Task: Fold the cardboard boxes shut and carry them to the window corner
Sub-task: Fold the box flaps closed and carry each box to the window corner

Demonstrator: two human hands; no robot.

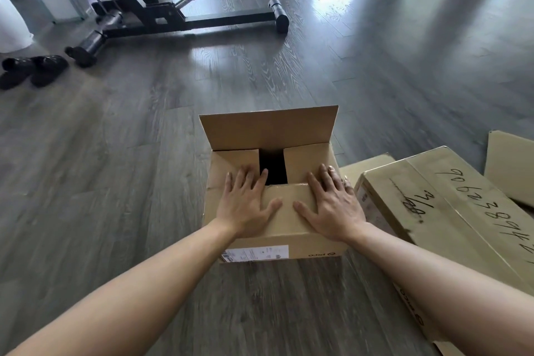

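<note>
Small cardboard box (274,211) on the floor (115,182), right in front; left hand (245,205) and right hand (329,205) flat on the near flap (286,211), fingers (245,176) straight and spread, gripping nothing; far flap (268,127) standing up just past the fingertips, same reach for both hands; probably next to fold down.

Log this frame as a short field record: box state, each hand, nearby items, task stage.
box: small cardboard box on the wood floor, far flap upright, side flaps folded in, dark gap at centre
left hand: flat, pressing the near flap down
right hand: flat, pressing the same flap
nearby: larger closed box with handwritten numbers at right; black shoes; exercise frame
stage: folding, not yet shut
</note>
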